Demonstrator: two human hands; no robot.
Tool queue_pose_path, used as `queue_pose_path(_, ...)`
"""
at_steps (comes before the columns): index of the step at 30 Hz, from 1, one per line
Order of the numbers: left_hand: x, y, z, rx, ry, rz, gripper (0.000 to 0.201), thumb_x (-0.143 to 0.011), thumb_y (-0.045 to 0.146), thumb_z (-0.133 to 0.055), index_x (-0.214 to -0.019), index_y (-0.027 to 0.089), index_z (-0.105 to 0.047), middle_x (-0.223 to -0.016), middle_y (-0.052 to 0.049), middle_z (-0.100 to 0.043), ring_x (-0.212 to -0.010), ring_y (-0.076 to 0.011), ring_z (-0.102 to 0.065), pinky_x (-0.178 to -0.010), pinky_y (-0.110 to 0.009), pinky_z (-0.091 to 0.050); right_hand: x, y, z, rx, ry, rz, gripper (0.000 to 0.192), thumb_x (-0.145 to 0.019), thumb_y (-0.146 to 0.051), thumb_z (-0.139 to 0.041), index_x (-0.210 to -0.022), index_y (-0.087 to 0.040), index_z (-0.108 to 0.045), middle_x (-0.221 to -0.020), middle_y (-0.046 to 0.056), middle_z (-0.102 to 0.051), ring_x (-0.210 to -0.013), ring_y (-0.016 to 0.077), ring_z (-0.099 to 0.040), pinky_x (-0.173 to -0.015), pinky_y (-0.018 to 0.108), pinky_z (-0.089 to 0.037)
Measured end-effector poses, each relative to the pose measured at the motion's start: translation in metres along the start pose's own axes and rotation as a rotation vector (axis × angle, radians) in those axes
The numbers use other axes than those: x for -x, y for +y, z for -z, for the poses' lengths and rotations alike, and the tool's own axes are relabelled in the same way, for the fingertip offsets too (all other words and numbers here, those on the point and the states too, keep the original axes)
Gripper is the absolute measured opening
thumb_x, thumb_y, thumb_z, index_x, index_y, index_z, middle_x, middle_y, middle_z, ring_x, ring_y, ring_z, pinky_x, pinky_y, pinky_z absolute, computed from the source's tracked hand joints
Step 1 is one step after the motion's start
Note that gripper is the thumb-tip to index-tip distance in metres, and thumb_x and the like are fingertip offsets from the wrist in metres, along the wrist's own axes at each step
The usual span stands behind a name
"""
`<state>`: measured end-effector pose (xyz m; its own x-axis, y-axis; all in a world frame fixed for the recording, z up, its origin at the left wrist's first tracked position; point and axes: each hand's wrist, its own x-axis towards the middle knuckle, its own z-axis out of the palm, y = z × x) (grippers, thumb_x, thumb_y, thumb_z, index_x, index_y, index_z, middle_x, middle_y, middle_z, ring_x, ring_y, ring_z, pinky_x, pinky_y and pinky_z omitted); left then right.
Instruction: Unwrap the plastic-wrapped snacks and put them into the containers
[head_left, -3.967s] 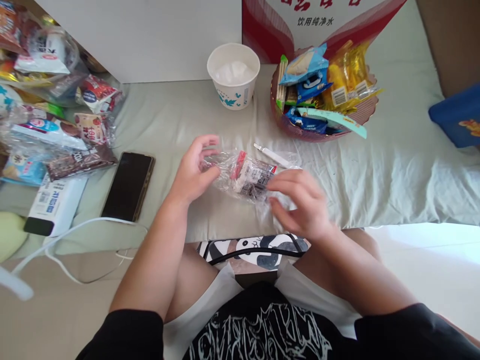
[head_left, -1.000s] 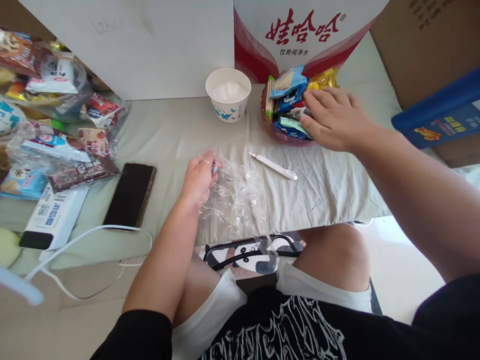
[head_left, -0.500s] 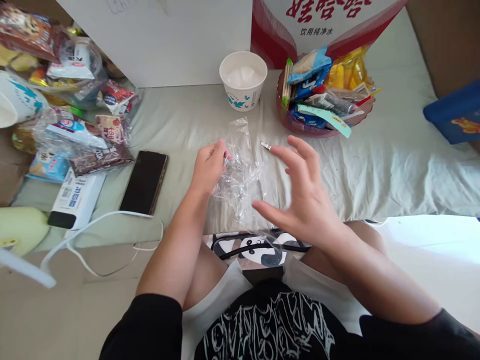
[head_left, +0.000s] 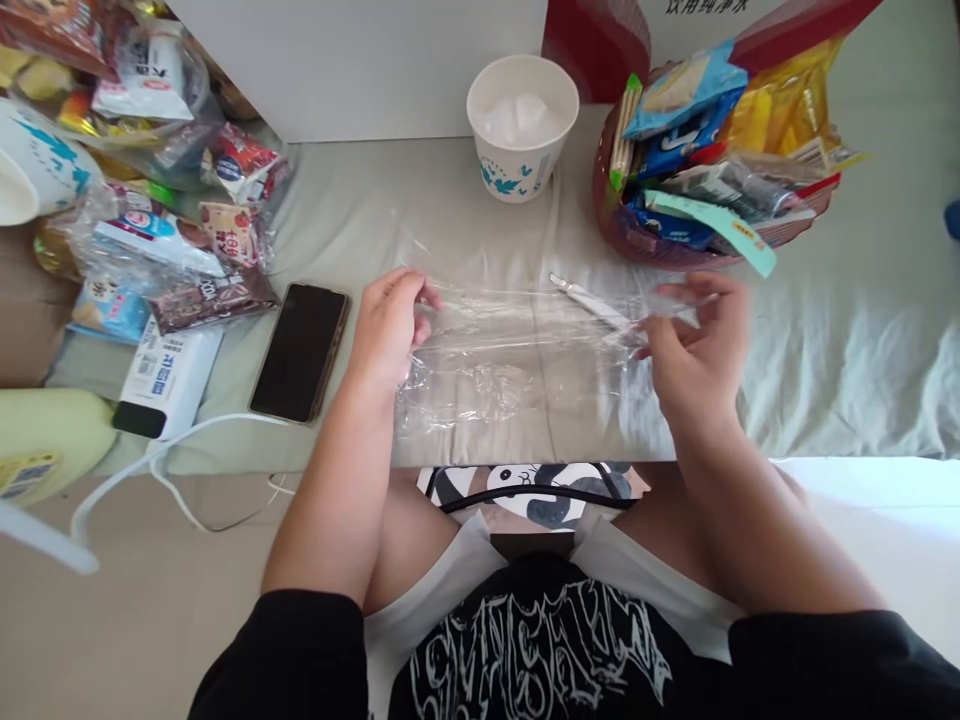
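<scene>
A clear plastic bag (head_left: 517, 365) is stretched flat over the pale green cloth near the front edge. My left hand (head_left: 388, 325) pinches its left end and my right hand (head_left: 694, 345) pinches its right end, so the bag is pulled taut between them. The bag looks empty. A thin white tool (head_left: 589, 297) lies on the cloth under the bag's far edge, close to my right hand.
A red basket (head_left: 637, 235) heaped with snack packets stands at the back right, a white paper cup (head_left: 521, 130) beside it. A black phone (head_left: 301, 350), a white power bank (head_left: 166, 375) with cable and a heap of bagged snacks (head_left: 150, 200) fill the left.
The packaged snack has gone from the bag into the basket. My right hand came back from the basket and took the bag's right end; the crumpled bag is now pulled flat.
</scene>
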<state>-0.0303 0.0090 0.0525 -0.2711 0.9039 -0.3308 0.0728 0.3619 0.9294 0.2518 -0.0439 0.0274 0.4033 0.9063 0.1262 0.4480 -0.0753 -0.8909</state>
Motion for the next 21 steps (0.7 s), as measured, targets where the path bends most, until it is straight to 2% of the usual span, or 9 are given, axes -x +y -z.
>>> queue_pose_path(3,-0.001,0.001,-0.002,0.014,0.010,0.024,0.021,-0.088,0.026,-0.058,-0.068,0.020,-0.057,-0.067,0.000,-0.064,-0.036,-0.0048,-0.035,-0.036,-0.025,-0.011,0.005,0.004,0.007,0.117,0.273,0.392,0.030,-0.086,-0.026,-0.061,-0.115,-0.029,-0.054,-0.110,0.009,-0.063,-0.090,0.0250,-0.066,-0.068,0.039,-0.053)
queue_pose_path(4,-0.001,0.002,-0.003,0.022,0.011,0.036,0.021,-0.088,0.025,-0.057,-0.068,0.020,-0.057,-0.066,0.000,-0.063,-0.036,-0.0046,-0.035,-0.037,-0.025,-0.011,0.007,0.004,0.010,0.118,0.270,0.539,0.025,-0.088,-0.026,-0.059,-0.113,-0.029,-0.055,-0.102,0.008,-0.062,-0.091,0.0261,-0.066,-0.072,0.042,-0.054)
queue_pose_path(6,-0.001,0.002,-0.007,0.031,0.024,0.064,0.020,-0.088,0.022,-0.057,-0.069,0.020,-0.056,-0.064,0.001,-0.062,-0.036,-0.0042,-0.035,-0.037,-0.024,-0.009,0.011,0.004,0.014,0.096,0.025,0.804,0.022,-0.093,-0.031,-0.057,-0.115,-0.030,-0.057,-0.098,0.007,-0.064,-0.094,0.0274,-0.067,-0.080,0.045,-0.056)
queue_pose_path(8,-0.001,0.003,-0.010,0.039,0.046,0.085,0.016,-0.086,0.021,-0.059,-0.071,0.020,-0.056,-0.063,0.002,-0.061,-0.036,-0.0045,-0.036,-0.037,-0.024,-0.009,0.014,0.003,0.015,0.152,-0.372,0.948,0.034,-0.095,-0.040,-0.061,-0.127,-0.029,-0.058,-0.117,0.010,-0.070,-0.110,0.0311,-0.069,-0.091,0.050,-0.057)
queue_pose_path(9,-0.002,0.003,-0.011,0.050,0.054,0.088,0.014,-0.085,0.022,-0.061,-0.072,0.021,-0.055,-0.062,0.002,-0.061,-0.036,-0.0048,-0.036,-0.037,-0.024,-0.009,0.015,0.003,0.015,0.225,-0.517,0.971,0.040,-0.095,-0.042,-0.063,-0.132,-0.028,-0.058,-0.129,0.011,-0.070,-0.122,0.0335,-0.067,-0.099,0.053,-0.055)
queue_pose_path(11,-0.003,0.002,-0.012,0.085,0.058,0.078,0.014,-0.084,0.023,-0.064,-0.075,0.022,-0.054,-0.064,0.002,-0.062,-0.038,-0.0059,-0.040,-0.037,-0.024,-0.011,0.015,0.007,0.012,0.386,-0.621,0.973,0.035,-0.097,-0.037,-0.064,-0.131,-0.027,-0.063,-0.140,0.010,-0.070,-0.136,0.0343,-0.062,-0.111,0.055,-0.048)
queue_pose_path(14,-0.007,0.000,-0.009,0.111,0.076,0.050,0.017,-0.081,0.021,-0.070,-0.081,0.024,-0.053,-0.070,0.003,-0.063,-0.048,-0.0085,-0.053,-0.041,-0.023,-0.020,0.012,0.013,0.009,0.464,-0.552,0.970,0.013,-0.099,-0.020,-0.060,-0.106,-0.027,-0.069,-0.128,0.002,-0.077,-0.134,0.0289,-0.065,-0.118,0.052,-0.042)
queue_pose_path(18,-0.016,-0.005,0.005,0.150,0.089,-0.032,0.033,-0.073,0.013,-0.078,-0.092,0.024,-0.053,-0.083,0.004,-0.063,-0.069,-0.0098,-0.061,-0.054,-0.022,-0.035,0.010,0.011,0.008,0.353,-0.438,0.966,0.013,-0.095,-0.014,-0.061,-0.094,-0.026,-0.064,-0.098,-0.001,-0.081,-0.122,0.0249,-0.073,-0.121,0.049,-0.040)
queue_pose_path(21,-0.023,-0.011,0.022,0.166,0.064,-0.110,0.038,-0.065,0.013,-0.081,-0.090,0.024,-0.054,-0.087,0.003,-0.063,-0.072,-0.0101,-0.058,-0.058,-0.024,-0.039,0.010,0.003,0.009,0.189,-0.418,0.918,0.015,-0.091,-0.011,-0.060,-0.093,-0.026,-0.061,-0.080,-0.003,-0.074,-0.089,0.0195,-0.077,-0.116,0.047,-0.047)
